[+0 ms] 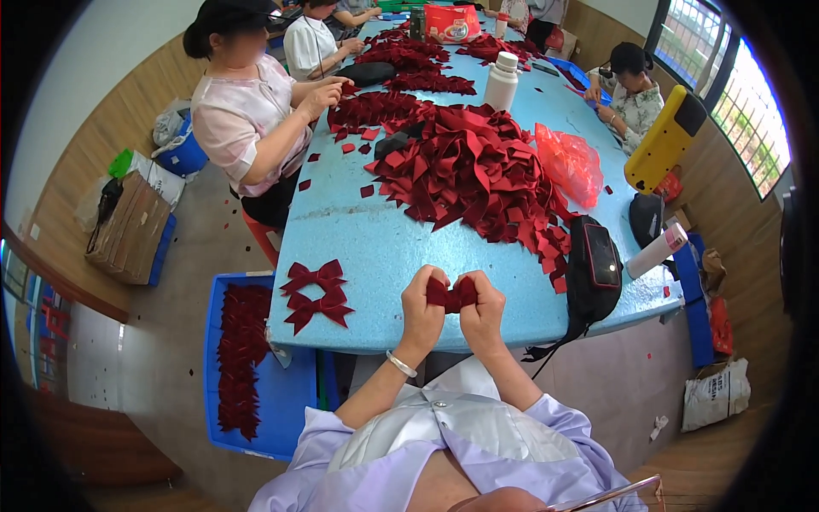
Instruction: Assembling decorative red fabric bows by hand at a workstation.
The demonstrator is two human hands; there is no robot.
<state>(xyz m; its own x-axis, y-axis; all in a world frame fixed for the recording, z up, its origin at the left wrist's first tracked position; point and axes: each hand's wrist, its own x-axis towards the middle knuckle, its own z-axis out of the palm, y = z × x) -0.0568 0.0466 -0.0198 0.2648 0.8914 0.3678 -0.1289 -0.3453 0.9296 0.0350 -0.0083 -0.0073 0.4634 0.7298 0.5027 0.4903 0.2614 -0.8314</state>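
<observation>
Pale walls (128,51) top wood-toned panelling (111,128); grey floor (192,247) surrounds a long blue table (358,235); daylight fills barred windows (751,119).

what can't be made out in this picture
In the head view:
Ends of the dark red ribbon piece: covered by the left hand and right hand.
Blue table under the near ribbon heap: hidden by that heap.
Part of the blue tray's floor: covered by red bows.
Head of the farthest left-side co-worker: cut off by the upper edge.
</observation>
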